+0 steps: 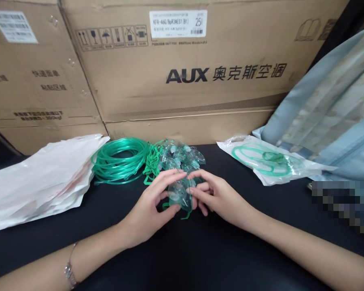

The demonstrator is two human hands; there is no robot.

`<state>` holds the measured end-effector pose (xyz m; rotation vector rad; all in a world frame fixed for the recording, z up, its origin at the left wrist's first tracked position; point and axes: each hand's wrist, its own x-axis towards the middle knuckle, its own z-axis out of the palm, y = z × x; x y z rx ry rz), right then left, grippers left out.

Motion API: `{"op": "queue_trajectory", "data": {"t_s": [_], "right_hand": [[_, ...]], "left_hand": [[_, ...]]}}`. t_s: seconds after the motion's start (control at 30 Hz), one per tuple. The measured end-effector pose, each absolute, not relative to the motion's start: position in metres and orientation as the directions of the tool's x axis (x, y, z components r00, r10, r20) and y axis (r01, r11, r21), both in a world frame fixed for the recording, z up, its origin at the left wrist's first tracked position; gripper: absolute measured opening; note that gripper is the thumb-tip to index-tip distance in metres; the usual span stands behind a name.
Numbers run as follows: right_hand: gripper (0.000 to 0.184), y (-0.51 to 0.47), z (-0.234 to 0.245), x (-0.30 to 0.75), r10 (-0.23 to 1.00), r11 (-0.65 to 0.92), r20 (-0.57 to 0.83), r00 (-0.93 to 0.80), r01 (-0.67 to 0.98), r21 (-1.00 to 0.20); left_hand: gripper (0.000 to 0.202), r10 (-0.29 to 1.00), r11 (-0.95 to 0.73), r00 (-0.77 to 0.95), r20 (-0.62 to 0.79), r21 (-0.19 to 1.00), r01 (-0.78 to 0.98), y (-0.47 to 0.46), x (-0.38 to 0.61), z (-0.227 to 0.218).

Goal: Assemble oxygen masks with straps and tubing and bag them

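Mask point(182, 197), clear green, lies between your two hands, held low over the dark surface point(200, 254) near its middle. Your left hand point(154, 204) is curved round the mask's left side, index finger along the top, thumb at the lower edge, so its fingers grip it. Your right hand point(216, 193) closes on the right side: thumb and index finger pinch near the upper right edge, the lower fingers loosely curled beneath. Both sets of fingers partly cover the mask's outline. A green strap point(186, 215) hangs from its lower end. Directly beyond your fingertips sits a pile of clear masks point(173, 155), crowding the far side of your fingers; a tangle of green straps point(153, 159) adjoins it on the left. Further left: a coil of green tubing point(121, 159), then a stack of white packets point(42, 178), touching or nearly so. To the right, well apart from your hands, lies a clear bag point(261, 161) with green tubing inside. Behind, cardboard boxes point(124, 89) wall off the far edge; pale blue cloth point(330, 93) drapes at right.
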<state>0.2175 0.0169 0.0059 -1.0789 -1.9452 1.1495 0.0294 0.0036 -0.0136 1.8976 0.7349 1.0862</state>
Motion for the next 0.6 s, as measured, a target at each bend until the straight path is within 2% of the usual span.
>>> {"op": "queue_trajectory", "data": {"t_s": [0.1,0.27,0.4,0.6], "right_hand": [[0.017,0.02,0.006,0.219,0.841,0.132,0.017,-0.54,0.175,-0.976],[0.021,0.027,0.012,0.226,0.762,0.017,-0.039,-0.646,0.079,-0.997],[0.017,0.031,0.014,0.23,0.732,0.094,-0.05,-0.679,0.174,-0.98],[0.013,0.03,0.013,0.231,0.756,0.239,0.001,-0.654,0.275,-0.931]], "left_hand": [[0.059,0.826,-0.377,0.439,0.353,0.926,-0.036,0.004,0.03,-0.014],[0.059,0.851,-0.22,0.451,0.27,0.962,-0.162,0.006,0.032,-0.015],[0.061,0.88,-0.163,0.415,0.233,0.966,-0.199,0.007,0.033,-0.015],[0.06,0.889,-0.129,0.407,0.21,0.967,-0.218,0.008,0.033,-0.012]]}}
